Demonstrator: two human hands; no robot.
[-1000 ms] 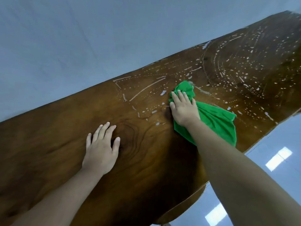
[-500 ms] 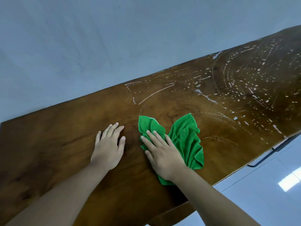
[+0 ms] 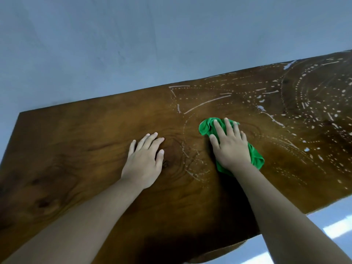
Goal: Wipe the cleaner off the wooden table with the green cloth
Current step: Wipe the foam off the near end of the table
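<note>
Wall point(image 3: 133, 44): a plain blue-grey surface behind the far edge of the desk.
Desk point(image 3: 76, 149): dark brown wood with a strong grain; its left part looks clean and dry.
Left hand point(image 3: 143, 161): it lies flat on the bare wood, palm down, the fingers apart and holding nothing.
Thin smears point(image 3: 190, 164): some pale curved lines of cleaner lie between the two hands.
Green cloth point(image 3: 256, 159): it is crumpled on the desk near the middle, to the right of the left hand, and most of it is under the right hand.
Right hand point(image 3: 231, 147): it presses flat on the green cloth with the fingers spread; it does not close around the cloth.
Cleaner point(image 3: 304, 103): white dots, dashes and streaks in arcs cover the right part of the desk, beyond and to the right of the cloth.
Floor point(image 3: 339, 225): pale and shiny, seen at the lower right below the desk edge.
</note>
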